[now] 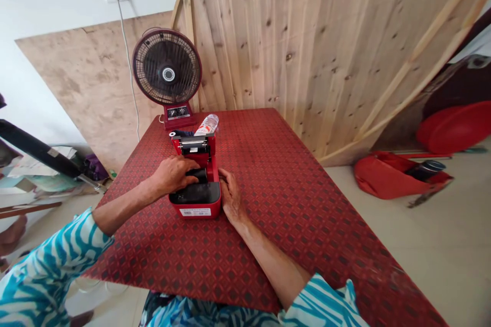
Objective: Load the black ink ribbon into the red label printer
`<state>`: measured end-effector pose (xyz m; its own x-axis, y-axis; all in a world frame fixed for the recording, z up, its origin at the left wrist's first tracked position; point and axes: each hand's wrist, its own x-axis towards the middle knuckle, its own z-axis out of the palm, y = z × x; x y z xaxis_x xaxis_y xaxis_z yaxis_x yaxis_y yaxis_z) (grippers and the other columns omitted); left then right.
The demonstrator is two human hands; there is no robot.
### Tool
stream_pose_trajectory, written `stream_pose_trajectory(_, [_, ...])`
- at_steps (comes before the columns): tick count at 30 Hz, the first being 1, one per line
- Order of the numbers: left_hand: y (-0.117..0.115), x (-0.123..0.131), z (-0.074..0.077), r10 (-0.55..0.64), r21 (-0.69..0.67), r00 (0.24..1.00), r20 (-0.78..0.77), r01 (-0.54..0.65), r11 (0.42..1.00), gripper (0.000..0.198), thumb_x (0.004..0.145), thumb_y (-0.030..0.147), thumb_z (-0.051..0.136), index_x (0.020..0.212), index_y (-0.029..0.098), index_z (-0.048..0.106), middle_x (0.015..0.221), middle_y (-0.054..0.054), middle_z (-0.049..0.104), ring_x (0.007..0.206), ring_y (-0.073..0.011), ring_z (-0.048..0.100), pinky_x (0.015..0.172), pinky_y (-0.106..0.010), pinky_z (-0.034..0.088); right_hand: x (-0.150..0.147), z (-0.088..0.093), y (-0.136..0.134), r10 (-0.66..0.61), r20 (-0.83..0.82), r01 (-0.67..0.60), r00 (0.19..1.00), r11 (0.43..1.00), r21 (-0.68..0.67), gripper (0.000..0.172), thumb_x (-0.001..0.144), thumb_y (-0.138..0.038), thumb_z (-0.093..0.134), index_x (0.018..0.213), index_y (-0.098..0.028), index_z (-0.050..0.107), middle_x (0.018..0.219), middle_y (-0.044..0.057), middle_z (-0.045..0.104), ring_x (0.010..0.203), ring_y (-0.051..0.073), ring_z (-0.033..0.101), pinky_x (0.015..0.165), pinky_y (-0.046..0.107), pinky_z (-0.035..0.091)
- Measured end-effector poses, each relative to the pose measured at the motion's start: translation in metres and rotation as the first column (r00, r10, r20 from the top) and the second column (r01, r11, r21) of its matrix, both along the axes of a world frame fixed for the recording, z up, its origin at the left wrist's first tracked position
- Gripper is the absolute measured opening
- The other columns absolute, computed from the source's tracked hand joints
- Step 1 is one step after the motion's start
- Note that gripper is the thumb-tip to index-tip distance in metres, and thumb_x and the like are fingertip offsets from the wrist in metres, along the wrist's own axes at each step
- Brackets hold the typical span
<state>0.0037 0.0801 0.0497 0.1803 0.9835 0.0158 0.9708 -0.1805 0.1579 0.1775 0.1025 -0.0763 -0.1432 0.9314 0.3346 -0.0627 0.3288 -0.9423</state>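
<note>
A small red and black label printer (195,194) stands on the table with its lid (194,145) tipped up and back. Inside its body lies a black roll (199,176). My left hand (174,173) reaches in from the left, thumb and fingers closed around the roll's left end; its fingertips are partly hidden. Against the printer's right side lies my right hand (232,196), its fingers stretched forward along the casing and nothing seen in its grasp. A white printed label (195,212) is stuck on the near face.
Behind the printer are a plastic bottle (209,123) lying on its side, a dark rolled item (180,134) and a dark red fan (168,69). The patterned red table (291,214) meets a wooden panel (268,36). A red bag (387,176) sits on the floor at right.
</note>
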Motion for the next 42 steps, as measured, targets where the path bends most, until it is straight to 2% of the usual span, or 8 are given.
stream_pose_trajectory(4, [0.016,0.01,-0.002,0.006,-0.12,0.988,-0.152,-0.025,0.992,0.031,0.073,0.031,0.068,0.104,0.027,0.07,0.103,-0.01,0.072,0.097,-0.033,0.064,0.076,-0.036,0.046,0.0,0.0,0.0,0.006,-0.005,-0.006,1.0,1.0,-0.019,0.035,0.086,-0.034,0.043,0.115,-0.024,0.06,0.112,0.006,0.063,0.107,0.02,0.057,0.096,0.039,0.044])
stream_pose_trajectory(8, [0.033,0.009,-0.005,-0.093,-0.206,0.989,-0.114,0.068,0.976,0.018,0.069,0.026,0.07,0.087,0.027,0.074,0.088,-0.006,0.074,0.089,-0.0292,0.067,0.071,-0.031,0.046,0.0,0.0,0.0,0.012,-0.012,-0.012,1.0,1.0,-0.024,0.034,0.087,-0.035,0.043,0.115,-0.024,0.059,0.112,0.006,0.063,0.11,0.02,0.056,0.097,0.039,0.043])
stream_pose_trajectory(11, [0.031,0.002,-0.002,-0.149,-0.233,0.987,-0.063,0.131,0.964,0.021,0.075,0.028,0.066,0.094,0.027,0.073,0.096,-0.004,0.074,0.092,-0.0261,0.067,0.075,-0.029,0.047,0.0,0.0,0.0,0.008,-0.007,-0.008,1.0,1.0,-0.013,0.033,0.088,-0.034,0.042,0.115,-0.024,0.059,0.112,0.006,0.062,0.109,0.02,0.056,0.097,0.039,0.043])
stream_pose_trajectory(14, [0.013,-0.007,0.004,-0.151,-0.156,0.977,0.154,0.175,0.972,0.029,0.085,0.035,0.055,0.108,0.025,0.069,0.111,-0.004,0.071,0.099,-0.0217,0.065,0.085,-0.027,0.047,0.0,0.0,0.0,0.005,-0.001,-0.005,1.0,1.0,0.0,0.033,0.088,-0.034,0.041,0.114,-0.023,0.059,0.111,0.007,0.062,0.107,0.02,0.057,0.097,0.039,0.044])
stream_pose_trajectory(18, [-0.021,-0.014,0.013,-0.108,-0.079,0.898,0.426,0.156,0.985,0.038,0.086,0.047,0.054,0.109,0.02,0.068,0.108,-0.005,0.071,0.097,-0.0209,0.066,0.084,-0.028,0.049,0.0,0.0,-0.001,0.016,0.017,-0.017,1.0,1.0,0.017,0.033,0.088,-0.032,0.04,0.116,-0.023,0.057,0.112,0.007,0.061,0.108,0.02,0.056,0.097,0.039,0.043])
stream_pose_trajectory(25, [-0.04,-0.006,-0.002,-0.31,0.154,0.897,0.315,0.274,0.949,0.022,0.088,0.031,0.056,0.103,0.018,0.068,0.1,-0.005,0.072,0.091,-0.0171,0.067,0.082,-0.027,0.05,0.003,-0.001,0.0,0.035,0.044,-0.036,0.998,0.999,0.019,0.033,0.089,-0.031,0.041,0.117,-0.023,0.056,0.116,0.008,0.061,0.112,0.021,0.054,0.099,0.042,0.041])
stream_pose_trajectory(33, [-0.036,-0.003,-0.011,-0.332,0.306,0.913,0.237,0.254,0.917,0.015,0.09,0.024,0.054,0.097,0.019,0.066,0.091,-0.002,0.072,0.082,-0.0145,0.068,0.075,-0.026,0.05,0.002,-0.001,0.0,0.029,0.037,-0.03,0.999,0.999,0.028,0.032,0.089,-0.033,0.041,0.116,-0.023,0.056,0.113,0.007,0.061,0.11,0.021,0.056,0.098,0.041,0.042])
stream_pose_trajectory(42, [-0.06,-0.002,-0.016,-0.432,0.425,0.887,0.164,0.331,0.842,0.012,0.092,0.021,0.053,0.097,0.019,0.064,0.097,-0.005,0.07,0.091,-0.0153,0.063,0.082,-0.03,0.045,0.003,0.0,-0.001,0.037,0.029,-0.038,0.999,0.999,0.018,0.033,0.089,-0.032,0.04,0.116,-0.023,0.056,0.113,0.008,0.06,0.108,0.021,0.057,0.097,0.041,0.043])
